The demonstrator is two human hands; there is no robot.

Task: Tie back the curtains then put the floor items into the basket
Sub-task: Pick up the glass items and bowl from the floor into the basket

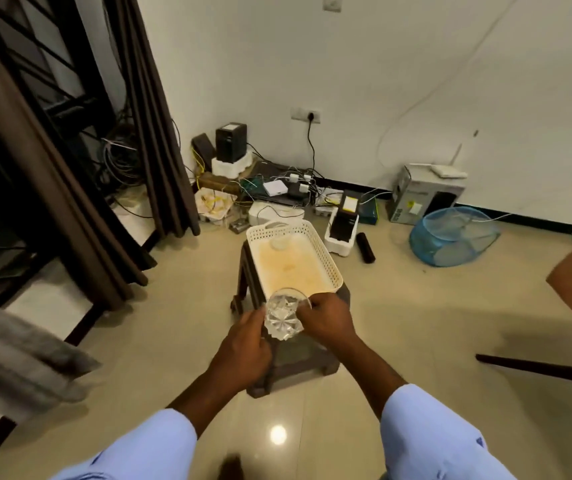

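A clear cut-glass tumbler [283,318] is held on its side just above the near rim of a white perforated plastic basket [327,263]. My left hand [243,344] grips the glass from the left and my right hand [326,322] holds its rim from the right. The basket rests on a dark brown plastic stool [298,365]. Another small clear item [280,242] lies inside the basket at its far end. Brown curtains [146,109] hang at the left beside a dark window grille.
Against the far wall lie tangled cables, chargers and black boxes [230,142]. A blue mesh cover [454,237] and a black cylinder [366,247] lie on the tiled floor. A grey cloth [17,355] sits at the left; a dark rod [541,368] lies at the right.
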